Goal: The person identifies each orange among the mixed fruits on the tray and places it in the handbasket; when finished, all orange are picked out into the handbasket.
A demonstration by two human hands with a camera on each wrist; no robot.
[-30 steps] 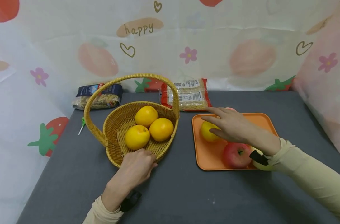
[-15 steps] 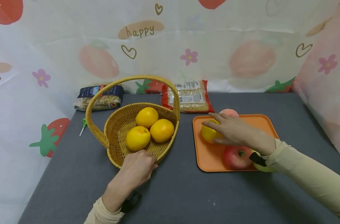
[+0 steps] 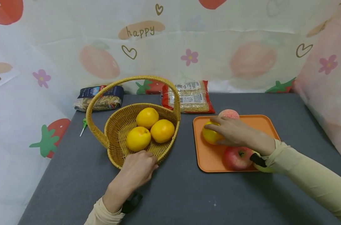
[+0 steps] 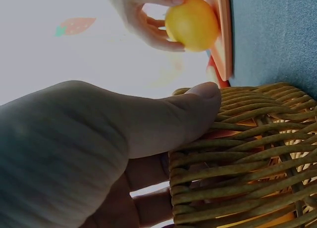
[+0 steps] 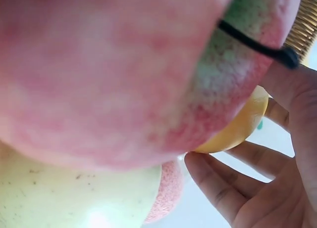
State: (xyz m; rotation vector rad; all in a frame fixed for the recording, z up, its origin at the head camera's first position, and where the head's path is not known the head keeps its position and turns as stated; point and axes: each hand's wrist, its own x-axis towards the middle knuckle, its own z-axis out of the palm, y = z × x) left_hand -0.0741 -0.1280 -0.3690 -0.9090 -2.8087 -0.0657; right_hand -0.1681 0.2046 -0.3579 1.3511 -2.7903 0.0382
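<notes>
My left hand (image 3: 139,167) grips the near rim of a wicker basket (image 3: 111,150), its thumb (image 4: 173,116) on the outer weave. Several fruits, round and yellow, lie in that basket, one yellow fruit (image 3: 138,139) nearest the hand. Over an orange tray (image 3: 207,162), my right hand (image 3: 238,132) holds another round yellow fruit (image 3: 210,133) between thumb and fingers, as the left wrist view shows. Close under the right wrist sits a red apple (image 3: 238,158), large in the right wrist view, beside a pale green fruit (image 5: 74,198). A pink, rough-skinned fruit (image 3: 229,114) is behind the hand.
Along the back stand a dark blue pasta bag (image 3: 100,97) and a red-edged clear bag (image 3: 191,97). A green lollipop (image 3: 84,125) lies left of the basket. The basket's tall handle (image 3: 136,78) arches above the fruits. Printed cloth (image 3: 215,40) hangs behind the grey table (image 3: 173,193).
My right hand has come down onto the yellow fruit in the tray, and its fingers have closed around it. The left hand has stayed at the basket rim. The head view shifted slightly.
</notes>
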